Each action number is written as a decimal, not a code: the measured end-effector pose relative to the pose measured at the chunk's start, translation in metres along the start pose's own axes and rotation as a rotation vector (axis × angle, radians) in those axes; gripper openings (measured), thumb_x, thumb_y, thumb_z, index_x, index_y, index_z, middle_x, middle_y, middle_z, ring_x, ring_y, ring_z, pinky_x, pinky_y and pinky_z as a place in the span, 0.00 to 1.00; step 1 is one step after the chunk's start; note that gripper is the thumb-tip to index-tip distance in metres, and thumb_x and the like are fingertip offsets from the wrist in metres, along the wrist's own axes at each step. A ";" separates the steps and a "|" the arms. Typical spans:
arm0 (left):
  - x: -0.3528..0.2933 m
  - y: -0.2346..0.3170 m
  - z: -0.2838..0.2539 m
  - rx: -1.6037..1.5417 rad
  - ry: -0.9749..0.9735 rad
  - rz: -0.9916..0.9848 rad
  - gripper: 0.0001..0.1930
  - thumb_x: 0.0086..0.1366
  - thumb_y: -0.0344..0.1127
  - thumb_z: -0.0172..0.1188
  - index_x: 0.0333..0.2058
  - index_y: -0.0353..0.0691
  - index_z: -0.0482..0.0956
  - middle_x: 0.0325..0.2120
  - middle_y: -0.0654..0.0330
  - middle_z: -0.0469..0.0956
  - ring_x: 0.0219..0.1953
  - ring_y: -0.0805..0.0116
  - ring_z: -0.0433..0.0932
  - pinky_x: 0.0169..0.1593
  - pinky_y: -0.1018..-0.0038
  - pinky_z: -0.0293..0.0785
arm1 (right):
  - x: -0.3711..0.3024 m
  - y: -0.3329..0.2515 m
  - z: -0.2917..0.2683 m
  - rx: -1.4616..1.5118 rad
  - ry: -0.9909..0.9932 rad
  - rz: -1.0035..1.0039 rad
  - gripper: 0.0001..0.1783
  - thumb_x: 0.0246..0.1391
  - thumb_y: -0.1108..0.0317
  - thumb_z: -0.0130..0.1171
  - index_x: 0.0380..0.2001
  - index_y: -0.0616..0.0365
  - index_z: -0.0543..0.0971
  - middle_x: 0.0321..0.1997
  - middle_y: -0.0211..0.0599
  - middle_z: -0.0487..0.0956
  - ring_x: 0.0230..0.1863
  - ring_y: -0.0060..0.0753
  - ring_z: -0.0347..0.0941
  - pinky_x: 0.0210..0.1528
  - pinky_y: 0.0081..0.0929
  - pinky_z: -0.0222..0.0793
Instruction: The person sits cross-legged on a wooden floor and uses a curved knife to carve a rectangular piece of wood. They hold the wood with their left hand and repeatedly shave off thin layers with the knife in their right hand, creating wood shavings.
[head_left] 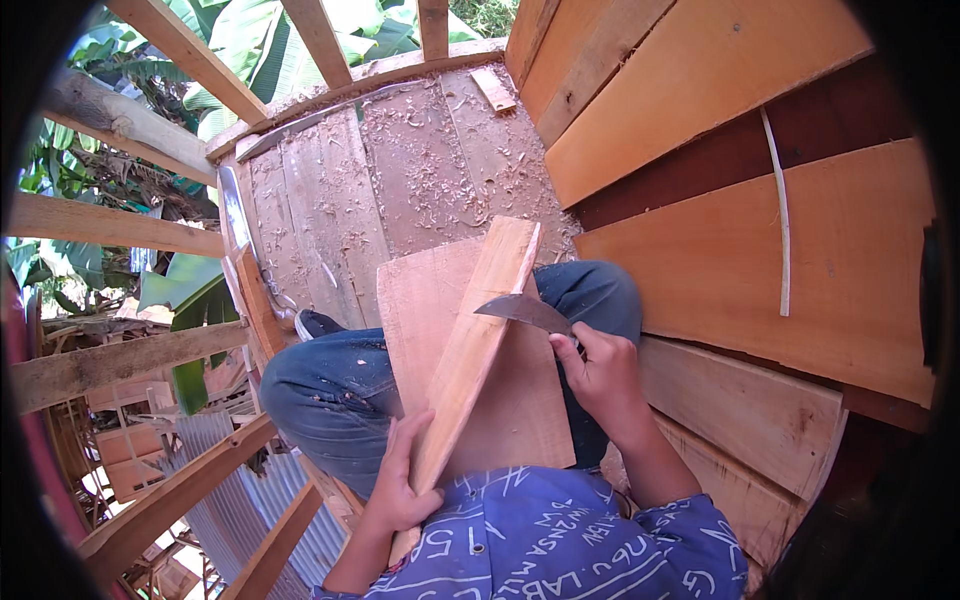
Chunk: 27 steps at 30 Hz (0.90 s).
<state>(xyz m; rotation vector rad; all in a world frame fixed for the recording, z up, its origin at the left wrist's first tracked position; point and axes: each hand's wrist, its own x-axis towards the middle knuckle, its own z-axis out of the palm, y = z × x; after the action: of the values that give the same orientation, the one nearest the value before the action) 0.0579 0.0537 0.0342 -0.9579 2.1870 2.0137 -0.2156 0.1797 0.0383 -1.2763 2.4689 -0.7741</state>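
A long, narrow wooden strip [470, 350] slants across my lap, its far end raised toward the floor and its near end by my belly. My left hand [402, 478] grips the strip near its lower end, fingers along one side and thumb on the other. In my right hand [598, 375] is a knife [528, 312] with a dark, curved blade; the fist mostly hides its handle. The blade lies across the strip's upper half, its tip pointing left. Beneath the strip, a broad flat board [425, 295] rests over my thighs.
Curled shavings [430, 150] litter the plank floor [320, 190]. A small wood offcut [493, 90] lies at the far edge. Wooden rails [130, 365] line the left side, with leaves and corrugated sheets beyond. Plank walling [770, 220] stands close on the right.
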 end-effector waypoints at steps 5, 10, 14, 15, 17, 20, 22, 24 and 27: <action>0.001 -0.001 0.000 -0.032 -0.007 0.013 0.49 0.36 0.39 0.60 0.64 0.42 0.60 0.65 0.43 0.60 0.70 0.43 0.55 0.72 0.45 0.30 | -0.009 -0.016 0.006 0.096 -0.047 -0.035 0.23 0.58 0.53 0.61 0.20 0.59 0.71 0.18 0.46 0.74 0.20 0.52 0.74 0.20 0.41 0.68; 0.002 -0.001 -0.001 -0.002 -0.009 -0.009 0.49 0.36 0.38 0.60 0.64 0.43 0.60 0.66 0.43 0.59 0.70 0.43 0.54 0.72 0.45 0.29 | -0.006 -0.008 0.005 0.134 -0.043 0.052 0.22 0.59 0.53 0.61 0.22 0.60 0.73 0.18 0.46 0.74 0.21 0.52 0.74 0.21 0.41 0.67; 0.000 0.000 0.000 -0.003 -0.001 -0.005 0.49 0.36 0.38 0.60 0.64 0.43 0.60 0.66 0.43 0.59 0.70 0.44 0.55 0.72 0.46 0.29 | -0.012 -0.020 0.008 0.173 -0.116 -0.057 0.21 0.59 0.53 0.60 0.22 0.60 0.75 0.18 0.46 0.75 0.22 0.52 0.76 0.22 0.41 0.69; 0.001 0.000 0.001 -0.008 -0.001 -0.006 0.49 0.36 0.38 0.60 0.64 0.43 0.60 0.66 0.43 0.59 0.70 0.44 0.55 0.72 0.46 0.30 | 0.003 -0.012 0.002 0.132 -0.079 0.039 0.21 0.59 0.53 0.61 0.23 0.60 0.76 0.19 0.47 0.76 0.22 0.52 0.76 0.23 0.40 0.70; 0.006 0.004 0.000 -0.008 0.002 -0.004 0.49 0.36 0.38 0.60 0.64 0.43 0.60 0.66 0.43 0.58 0.70 0.44 0.55 0.72 0.46 0.30 | 0.000 -0.017 0.007 0.261 -0.128 0.148 0.21 0.59 0.52 0.61 0.23 0.60 0.76 0.19 0.47 0.76 0.23 0.52 0.77 0.23 0.40 0.70; 0.005 0.000 -0.001 0.019 -0.022 -0.004 0.49 0.35 0.38 0.60 0.64 0.43 0.60 0.66 0.43 0.59 0.69 0.44 0.56 0.72 0.46 0.30 | -0.016 -0.025 0.016 0.216 -0.153 0.039 0.21 0.59 0.52 0.61 0.22 0.59 0.77 0.18 0.47 0.76 0.23 0.51 0.77 0.24 0.41 0.71; 0.006 0.001 -0.001 0.036 -0.008 0.021 0.49 0.35 0.38 0.60 0.64 0.43 0.59 0.65 0.43 0.60 0.69 0.44 0.56 0.72 0.46 0.31 | -0.019 -0.026 0.010 0.163 -0.219 -0.113 0.21 0.59 0.52 0.61 0.22 0.59 0.77 0.18 0.46 0.76 0.23 0.51 0.77 0.24 0.41 0.71; 0.002 0.000 0.002 0.037 0.004 0.015 0.49 0.35 0.38 0.60 0.64 0.43 0.59 0.65 0.43 0.60 0.69 0.44 0.56 0.72 0.46 0.31 | 0.004 -0.002 0.005 0.142 -0.091 0.065 0.21 0.57 0.51 0.62 0.23 0.59 0.77 0.20 0.44 0.77 0.22 0.49 0.77 0.23 0.38 0.71; 0.006 -0.001 0.002 0.034 0.003 0.001 0.49 0.35 0.39 0.60 0.64 0.44 0.60 0.66 0.44 0.60 0.69 0.44 0.56 0.72 0.46 0.31 | -0.006 -0.006 0.015 0.167 -0.101 -0.049 0.21 0.58 0.52 0.61 0.23 0.59 0.77 0.20 0.45 0.77 0.22 0.51 0.77 0.23 0.40 0.70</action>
<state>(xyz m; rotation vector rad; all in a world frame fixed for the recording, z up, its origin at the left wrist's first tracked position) 0.0522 0.0533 0.0308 -0.9569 2.2158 1.9700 -0.2014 0.1769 0.0290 -1.2863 2.2497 -0.8853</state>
